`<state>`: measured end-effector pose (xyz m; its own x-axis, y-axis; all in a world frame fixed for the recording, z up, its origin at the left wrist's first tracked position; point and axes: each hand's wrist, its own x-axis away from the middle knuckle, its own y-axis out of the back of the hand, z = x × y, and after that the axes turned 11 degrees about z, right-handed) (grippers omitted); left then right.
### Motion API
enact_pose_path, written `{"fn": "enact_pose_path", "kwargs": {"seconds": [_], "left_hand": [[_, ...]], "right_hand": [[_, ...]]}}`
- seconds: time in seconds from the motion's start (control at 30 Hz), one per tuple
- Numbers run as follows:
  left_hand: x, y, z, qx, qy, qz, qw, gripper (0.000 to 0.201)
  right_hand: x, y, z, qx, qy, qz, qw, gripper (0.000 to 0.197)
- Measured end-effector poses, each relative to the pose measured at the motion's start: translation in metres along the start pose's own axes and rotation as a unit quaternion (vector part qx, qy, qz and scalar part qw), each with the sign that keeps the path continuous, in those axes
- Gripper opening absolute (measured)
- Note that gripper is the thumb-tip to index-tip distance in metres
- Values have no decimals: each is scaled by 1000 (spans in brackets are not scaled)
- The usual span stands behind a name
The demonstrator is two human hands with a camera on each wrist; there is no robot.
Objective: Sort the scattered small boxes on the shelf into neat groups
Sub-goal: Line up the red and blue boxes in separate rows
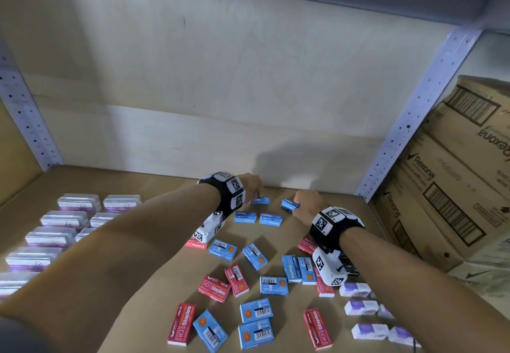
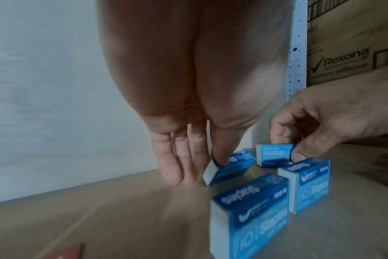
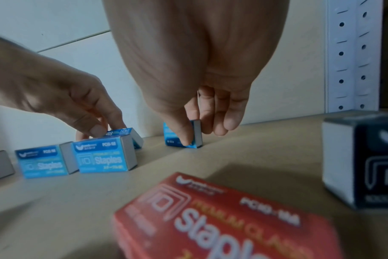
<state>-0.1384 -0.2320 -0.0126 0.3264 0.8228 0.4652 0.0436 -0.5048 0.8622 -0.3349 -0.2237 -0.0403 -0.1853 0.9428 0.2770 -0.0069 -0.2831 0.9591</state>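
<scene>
Small blue staples boxes stand near the back of the brown shelf board (image 1: 154,184). My left hand (image 1: 258,196) pinches one blue box (image 1: 260,200); in the left wrist view this box (image 2: 230,168) is tilted under my thumb, one end raised. My right hand (image 1: 296,205) pinches another blue box (image 1: 288,205) between thumb and fingers, and it (image 3: 197,135) stands on the board in the right wrist view. Two more blue boxes (image 1: 245,217) (image 1: 270,218) sit side by side just in front of both hands.
Red and blue staples boxes (image 1: 215,287) lie scattered across the front of the board. Rows of clear plastic packs (image 1: 62,218) fill the left side. White-and-purple boxes (image 1: 361,307) and a black box (image 3: 363,157) lie right. Rexona cartons (image 1: 452,187) stand beyond the shelf upright (image 1: 414,115).
</scene>
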Motion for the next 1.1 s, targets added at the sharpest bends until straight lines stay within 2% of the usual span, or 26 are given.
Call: {"fn": "enact_pose_path", "kwargs": {"seconds": [0.1,0.27,0.33,0.4,0.47,0.57,0.87,1.0,1.1], "left_hand": [[-3,-3,2,40,-11,-30,999,36],[-4,-2,3,66,-12,-42,997,46],[-6,-4,3,69,-12,-32,997,43],[-7,-5,2,56,-17,-26,998,27],[-5,-5,0,28,-22,-26,999,18],[-4,-7,1,22,-18,-43,999,29],[16,-5,14,49,-34,-131,990,29],[36,4,14,52,-45,-130,989,31],[50,6,12,41,-59,-128,989,29]], "right_hand": [[1,1,1,5,-6,4,1000,10],[-1,-2,-1,-9,-10,10,1000,26],[-2,-2,-1,-10,-7,14,1000,26],[-1,-2,-1,-7,-5,19,1000,27],[1,-1,-1,-10,-8,19,1000,25],[3,1,2,-21,-11,13,1000,10],[20,7,0,-81,-5,-34,996,17],[32,15,5,-105,-24,-32,994,16],[46,19,4,-124,24,-17,992,10]]}}
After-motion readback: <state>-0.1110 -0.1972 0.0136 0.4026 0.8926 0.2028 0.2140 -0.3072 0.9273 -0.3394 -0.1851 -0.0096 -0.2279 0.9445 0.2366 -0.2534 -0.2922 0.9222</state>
